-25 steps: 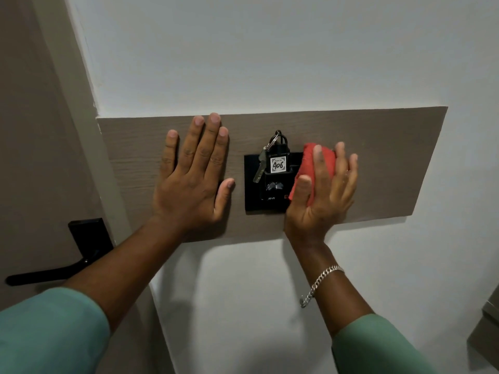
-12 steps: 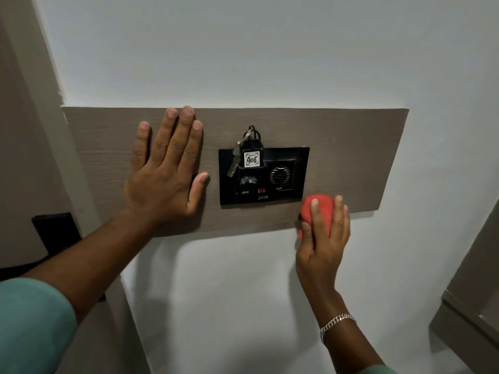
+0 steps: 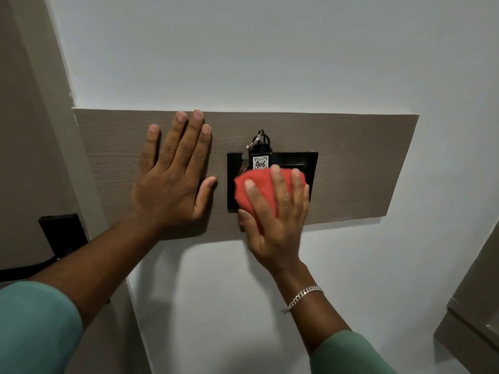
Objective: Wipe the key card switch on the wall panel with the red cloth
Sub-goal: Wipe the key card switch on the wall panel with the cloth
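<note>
A black key card switch (image 3: 307,161) is set in the brown wood wall panel (image 3: 359,163). A key tag marked 406 (image 3: 260,163) with keys stands in its slot. My right hand (image 3: 278,211) presses the bunched red cloth (image 3: 256,190) flat against the lower middle of the switch, hiding its buttons. My left hand (image 3: 172,179) lies flat on the panel just left of the switch, fingers spread and holding nothing.
A door with a black lever handle (image 3: 59,236) is at the left edge. White wall (image 3: 243,49) surrounds the panel. A brown cabinet corner (image 3: 475,306) juts in at the lower right.
My right hand with the cloth dropped below the panel's lower right edge, then came back up and left onto the face of the switch. My left hand stayed flat on the panel.
</note>
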Action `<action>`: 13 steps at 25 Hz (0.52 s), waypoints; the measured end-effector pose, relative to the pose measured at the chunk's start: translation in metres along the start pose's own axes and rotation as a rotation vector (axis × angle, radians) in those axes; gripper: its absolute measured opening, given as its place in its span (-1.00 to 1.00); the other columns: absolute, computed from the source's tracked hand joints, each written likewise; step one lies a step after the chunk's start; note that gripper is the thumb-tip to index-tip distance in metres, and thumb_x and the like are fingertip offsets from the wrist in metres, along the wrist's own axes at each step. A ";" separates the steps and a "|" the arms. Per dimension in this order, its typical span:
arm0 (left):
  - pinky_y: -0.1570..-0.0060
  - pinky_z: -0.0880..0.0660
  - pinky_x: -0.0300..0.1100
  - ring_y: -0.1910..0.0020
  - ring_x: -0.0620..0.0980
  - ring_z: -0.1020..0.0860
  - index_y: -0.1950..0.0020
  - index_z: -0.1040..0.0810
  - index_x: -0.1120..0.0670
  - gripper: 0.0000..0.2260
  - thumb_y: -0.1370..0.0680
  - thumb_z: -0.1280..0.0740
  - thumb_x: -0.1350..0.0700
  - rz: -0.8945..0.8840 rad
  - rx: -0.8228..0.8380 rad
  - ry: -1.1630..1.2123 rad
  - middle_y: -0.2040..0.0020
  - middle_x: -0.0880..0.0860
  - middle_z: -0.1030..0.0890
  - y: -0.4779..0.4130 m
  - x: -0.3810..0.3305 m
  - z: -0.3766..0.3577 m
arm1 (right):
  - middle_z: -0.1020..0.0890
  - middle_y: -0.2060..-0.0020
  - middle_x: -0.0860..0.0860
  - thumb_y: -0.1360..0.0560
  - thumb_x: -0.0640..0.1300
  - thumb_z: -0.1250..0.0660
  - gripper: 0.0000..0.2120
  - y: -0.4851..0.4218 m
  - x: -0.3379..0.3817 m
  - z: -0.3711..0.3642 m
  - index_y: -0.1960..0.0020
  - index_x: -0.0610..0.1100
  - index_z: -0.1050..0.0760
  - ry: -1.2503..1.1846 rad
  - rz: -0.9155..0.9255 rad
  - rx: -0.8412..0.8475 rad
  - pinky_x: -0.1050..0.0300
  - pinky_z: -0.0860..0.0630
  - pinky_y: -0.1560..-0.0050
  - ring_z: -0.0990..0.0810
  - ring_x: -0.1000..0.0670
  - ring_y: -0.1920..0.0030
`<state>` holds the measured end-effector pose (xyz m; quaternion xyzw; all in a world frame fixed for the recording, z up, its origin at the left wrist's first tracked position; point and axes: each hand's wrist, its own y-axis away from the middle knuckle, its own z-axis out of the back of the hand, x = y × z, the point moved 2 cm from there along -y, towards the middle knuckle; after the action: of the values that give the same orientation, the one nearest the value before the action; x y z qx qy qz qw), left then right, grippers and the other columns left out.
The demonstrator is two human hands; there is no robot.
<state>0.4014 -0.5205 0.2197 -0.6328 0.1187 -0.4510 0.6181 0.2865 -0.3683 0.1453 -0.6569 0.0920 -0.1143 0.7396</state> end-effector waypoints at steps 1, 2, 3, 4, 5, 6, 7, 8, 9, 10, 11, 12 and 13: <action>-0.56 0.09 0.17 -0.62 0.14 0.04 -0.62 0.00 0.20 -0.31 -0.59 -0.08 -0.13 0.002 0.003 -0.001 -0.63 0.18 -0.03 0.000 -0.001 0.000 | -0.29 -0.50 -0.18 -0.62 0.08 -0.23 -0.58 0.004 -0.006 0.002 -0.45 0.02 -0.34 -0.030 -0.029 -0.014 -0.46 -0.25 -0.45 -0.17 -0.33 -0.55; -0.56 0.10 0.17 -0.62 0.14 0.05 -0.62 0.00 0.20 -0.31 -0.59 -0.08 -0.13 0.003 0.006 -0.001 -0.63 0.18 -0.02 0.000 -0.001 0.000 | -0.29 -0.50 -0.20 -0.63 0.08 -0.21 -0.59 0.003 -0.007 0.002 -0.45 0.01 -0.34 -0.067 -0.092 -0.047 -0.44 -0.26 -0.46 -0.16 -0.32 -0.56; -0.56 0.10 0.16 -0.62 0.14 0.05 -0.62 0.00 0.20 -0.31 -0.59 -0.08 -0.13 0.004 0.009 -0.001 -0.63 0.18 -0.01 -0.001 0.000 0.001 | -0.30 -0.51 -0.21 -0.64 0.07 -0.21 -0.59 -0.001 -0.003 -0.002 -0.45 0.00 -0.35 -0.106 -0.170 -0.084 -0.40 -0.26 -0.47 -0.16 -0.31 -0.58; -0.56 0.10 0.17 -0.62 0.14 0.05 -0.62 0.00 0.20 -0.31 -0.59 -0.08 -0.13 0.005 0.009 0.000 -0.63 0.18 -0.01 -0.001 -0.001 0.001 | -0.31 -0.51 -0.22 -0.64 0.06 -0.23 -0.59 -0.008 0.004 -0.006 -0.46 0.01 -0.36 -0.136 -0.219 -0.105 -0.37 -0.24 -0.50 -0.16 -0.30 -0.58; -0.56 0.09 0.17 -0.62 0.14 0.05 -0.62 0.00 0.20 -0.31 -0.59 -0.08 -0.13 0.005 0.009 0.003 -0.62 0.18 0.00 -0.001 0.000 0.002 | -0.32 -0.51 -0.21 -0.63 0.05 -0.26 -0.57 -0.013 0.012 -0.009 -0.47 0.03 -0.35 -0.127 -0.189 -0.097 -0.34 -0.23 -0.52 -0.17 -0.30 -0.58; -0.56 0.09 0.17 -0.62 0.14 0.05 -0.62 0.00 0.20 -0.31 -0.60 -0.08 -0.13 0.007 0.010 0.007 -0.62 0.18 0.00 -0.001 0.000 0.002 | -0.31 -0.50 -0.20 -0.61 0.05 -0.30 -0.54 -0.011 0.016 -0.011 -0.49 0.05 -0.34 -0.090 -0.092 -0.063 -0.35 -0.24 -0.52 -0.18 -0.30 -0.57; -0.56 0.08 0.18 -0.62 0.14 0.05 -0.62 0.01 0.20 -0.31 -0.60 -0.08 -0.13 0.007 0.011 0.014 -0.62 0.18 0.00 -0.001 0.000 0.002 | -0.31 -0.50 -0.20 -0.60 0.05 -0.32 -0.51 -0.004 0.012 -0.010 -0.50 0.05 -0.32 -0.042 0.027 -0.013 -0.37 -0.26 -0.50 -0.19 -0.31 -0.56; -0.56 0.08 0.18 -0.62 0.14 0.05 -0.62 0.01 0.20 -0.31 -0.60 -0.08 -0.13 0.005 0.005 0.015 -0.62 0.17 0.00 -0.001 0.000 0.002 | -0.30 -0.49 -0.21 -0.59 0.04 -0.33 -0.51 0.003 0.001 -0.005 -0.49 0.04 -0.32 -0.010 0.126 0.032 -0.40 -0.30 -0.46 -0.20 -0.32 -0.54; -0.56 0.07 0.18 -0.62 0.13 0.05 -0.62 0.00 0.20 -0.31 -0.60 -0.08 -0.13 0.005 0.001 0.012 -0.62 0.17 0.00 0.000 0.000 0.001 | -0.30 -0.48 -0.23 -0.60 0.04 -0.32 -0.53 0.009 -0.014 0.002 -0.47 0.01 -0.33 -0.009 0.165 0.061 -0.41 -0.32 -0.45 -0.21 -0.34 -0.53; -0.56 0.07 0.18 -0.62 0.13 0.05 -0.62 0.00 0.20 -0.31 -0.59 -0.07 -0.13 0.009 -0.002 0.008 -0.62 0.17 0.00 0.000 0.000 0.001 | -0.31 -0.47 -0.26 -0.60 0.03 -0.30 -0.55 0.011 -0.026 0.009 -0.45 -0.03 -0.34 -0.037 0.128 0.056 -0.39 -0.32 -0.46 -0.22 -0.35 -0.52; -0.56 0.07 0.18 -0.62 0.13 0.04 -0.62 0.00 0.20 -0.31 -0.59 -0.07 -0.13 0.009 -0.005 0.002 -0.62 0.16 0.00 0.000 0.000 -0.001 | -0.32 -0.48 -0.28 -0.61 0.03 -0.28 -0.57 0.008 -0.035 0.013 -0.44 -0.05 -0.35 -0.072 0.025 0.020 -0.35 -0.31 -0.48 -0.22 -0.34 -0.53; -0.56 0.07 0.18 -0.62 0.13 0.04 -0.62 0.00 0.19 -0.31 -0.59 -0.07 -0.13 0.009 -0.006 -0.004 -0.63 0.16 0.00 0.001 0.000 -0.001 | -0.33 -0.49 -0.29 -0.62 0.03 -0.26 -0.58 0.000 -0.038 0.013 -0.44 -0.06 -0.37 -0.111 -0.124 -0.033 -0.30 -0.29 -0.51 -0.22 -0.32 -0.55; -0.56 0.07 0.17 -0.62 0.13 0.05 -0.62 0.00 0.19 -0.31 -0.59 -0.06 -0.13 0.009 -0.005 -0.007 -0.63 0.16 0.01 0.001 0.000 -0.001 | -0.33 -0.50 -0.26 -0.64 0.04 -0.24 -0.60 -0.012 -0.034 0.011 -0.44 -0.05 -0.39 -0.146 -0.270 -0.085 -0.24 -0.28 -0.53 -0.21 -0.27 -0.56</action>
<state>0.4004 -0.5215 0.2188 -0.6355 0.1206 -0.4455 0.6189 0.2564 -0.3493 0.1576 -0.7005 -0.0467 -0.1606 0.6938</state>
